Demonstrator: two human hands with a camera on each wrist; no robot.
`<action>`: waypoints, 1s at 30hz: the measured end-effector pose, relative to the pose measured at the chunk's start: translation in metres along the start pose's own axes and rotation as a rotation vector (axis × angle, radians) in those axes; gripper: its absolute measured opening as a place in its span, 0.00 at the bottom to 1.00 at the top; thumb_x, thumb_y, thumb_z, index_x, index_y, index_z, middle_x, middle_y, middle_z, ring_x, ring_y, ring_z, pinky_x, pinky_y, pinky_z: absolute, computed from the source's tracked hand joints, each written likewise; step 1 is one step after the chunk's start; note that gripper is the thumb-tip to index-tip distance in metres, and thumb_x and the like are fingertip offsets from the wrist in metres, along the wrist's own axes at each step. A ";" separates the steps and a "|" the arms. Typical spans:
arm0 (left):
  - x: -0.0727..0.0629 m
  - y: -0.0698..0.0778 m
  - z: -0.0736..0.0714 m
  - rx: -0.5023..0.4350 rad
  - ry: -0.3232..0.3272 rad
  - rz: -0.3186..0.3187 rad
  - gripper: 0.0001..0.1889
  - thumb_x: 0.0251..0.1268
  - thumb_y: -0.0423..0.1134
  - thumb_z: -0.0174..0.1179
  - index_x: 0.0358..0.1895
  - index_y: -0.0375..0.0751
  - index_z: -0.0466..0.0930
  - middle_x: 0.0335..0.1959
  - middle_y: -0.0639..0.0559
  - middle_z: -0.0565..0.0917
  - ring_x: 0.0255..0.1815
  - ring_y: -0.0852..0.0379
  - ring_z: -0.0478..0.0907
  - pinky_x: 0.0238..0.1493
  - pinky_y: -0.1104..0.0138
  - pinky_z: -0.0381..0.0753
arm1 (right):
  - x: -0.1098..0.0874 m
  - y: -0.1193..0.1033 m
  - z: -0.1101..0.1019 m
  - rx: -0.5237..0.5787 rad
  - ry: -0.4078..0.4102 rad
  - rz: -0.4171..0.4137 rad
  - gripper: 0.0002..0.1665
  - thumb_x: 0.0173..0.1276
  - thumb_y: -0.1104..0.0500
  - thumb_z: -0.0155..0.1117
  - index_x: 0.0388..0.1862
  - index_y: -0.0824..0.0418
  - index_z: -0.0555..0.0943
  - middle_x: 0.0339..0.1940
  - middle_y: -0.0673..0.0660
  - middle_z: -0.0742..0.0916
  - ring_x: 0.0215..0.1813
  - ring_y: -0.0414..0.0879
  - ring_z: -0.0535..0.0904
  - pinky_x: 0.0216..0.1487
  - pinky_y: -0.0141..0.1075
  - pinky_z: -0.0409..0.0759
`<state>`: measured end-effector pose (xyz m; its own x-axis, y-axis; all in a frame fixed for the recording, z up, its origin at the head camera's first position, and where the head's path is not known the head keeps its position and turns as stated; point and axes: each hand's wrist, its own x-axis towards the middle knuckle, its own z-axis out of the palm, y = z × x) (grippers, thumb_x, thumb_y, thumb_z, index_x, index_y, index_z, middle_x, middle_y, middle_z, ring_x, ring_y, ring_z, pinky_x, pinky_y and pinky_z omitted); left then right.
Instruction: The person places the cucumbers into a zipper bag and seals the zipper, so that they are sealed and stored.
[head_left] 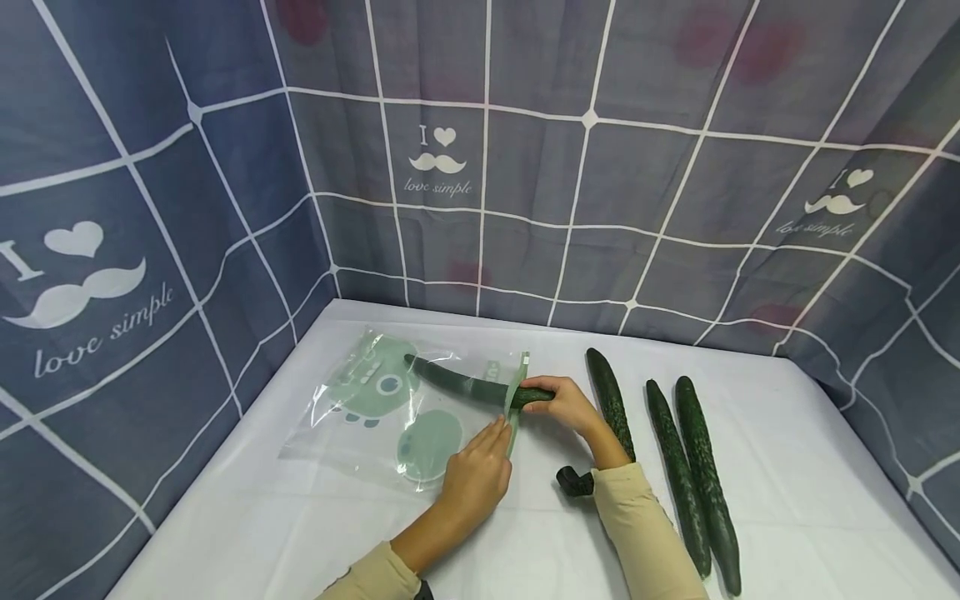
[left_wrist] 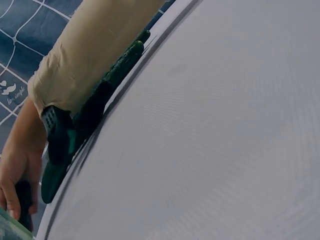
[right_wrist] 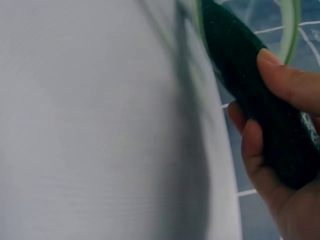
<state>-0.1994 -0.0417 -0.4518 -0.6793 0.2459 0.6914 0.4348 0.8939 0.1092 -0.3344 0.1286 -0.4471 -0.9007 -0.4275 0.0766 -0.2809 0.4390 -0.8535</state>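
The right hand [head_left: 566, 408] had its thumb and fingers curled round the near end of a dark green cucumber [head_left: 465, 385], whose greater length lay inside a clear bag [head_left: 430, 446] printed with a pale green cartoon creature. That end stuck out past the bag's green rim [head_left: 519, 379]. The left hand [head_left: 478, 468] lay at the same rim, fingers fairly straight (its thumb was hidden, so I could not tell whether it pinched the plastic). The bag rested on the white tabletop [head_left: 817, 475]. A second cucumber [head_left: 609, 390] lay just behind the right forearm, partly covered by it, and further right a pair of cucumbers [head_left: 705, 467] lay side by side. A grey checked curtain [head_left: 532, 158] hung behind.
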 end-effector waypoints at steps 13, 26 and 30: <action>-0.003 -0.001 0.007 0.002 -0.013 0.002 0.18 0.44 0.32 0.62 0.44 0.36 0.82 0.47 0.46 0.83 0.45 0.55 0.82 0.32 0.67 0.83 | -0.001 0.014 0.007 -0.141 0.043 -0.032 0.24 0.50 0.57 0.72 0.48 0.59 0.80 0.47 0.57 0.83 0.51 0.53 0.78 0.54 0.48 0.74; -0.007 0.000 0.015 -0.014 -0.005 0.006 0.17 0.42 0.31 0.63 0.42 0.35 0.82 0.47 0.45 0.83 0.44 0.54 0.83 0.34 0.67 0.83 | -0.017 0.018 -0.009 -0.318 0.056 0.083 0.25 0.53 0.63 0.68 0.52 0.63 0.76 0.43 0.62 0.82 0.43 0.52 0.77 0.44 0.47 0.76; -0.009 -0.001 0.019 -0.007 0.019 0.023 0.18 0.41 0.31 0.63 0.42 0.36 0.82 0.47 0.46 0.83 0.44 0.55 0.82 0.34 0.67 0.83 | -0.017 0.020 -0.010 -0.285 0.050 0.113 0.19 0.57 0.62 0.66 0.49 0.63 0.78 0.44 0.60 0.83 0.44 0.50 0.78 0.45 0.46 0.76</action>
<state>-0.2051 -0.0376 -0.4712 -0.6580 0.2590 0.7071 0.4543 0.8854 0.0985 -0.3285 0.1524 -0.4599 -0.9447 -0.3272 0.0209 -0.2534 0.6883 -0.6798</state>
